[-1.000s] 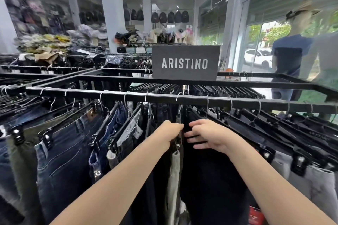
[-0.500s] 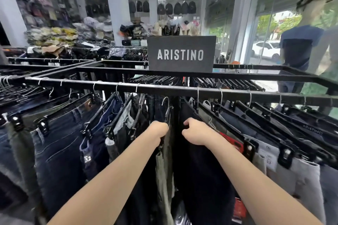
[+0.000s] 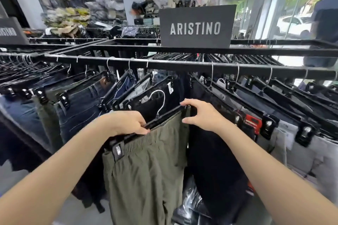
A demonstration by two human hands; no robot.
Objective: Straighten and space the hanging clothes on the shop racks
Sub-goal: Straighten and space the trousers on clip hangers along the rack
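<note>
A pair of olive green trousers hangs from a black clip hanger whose metal hook is off the black rack rail, below and in front of it. My left hand grips the hanger bar near its left clip. My right hand pinches the hanger's right end, thumb under and fingers over. Jeans hang to the left on the rail. Black trousers and grey trousers hang to the right.
A dark ARISTINO sign stands on the rack's top frame. A second rack with hangers runs off to the left. Piles of folded clothes and pillars lie behind. Shop windows are at the right.
Both hands were pushed in among the hanging trousers at the rail. Now they hold the olive trousers' hanger pulled out toward me, with its hook off the rail.
</note>
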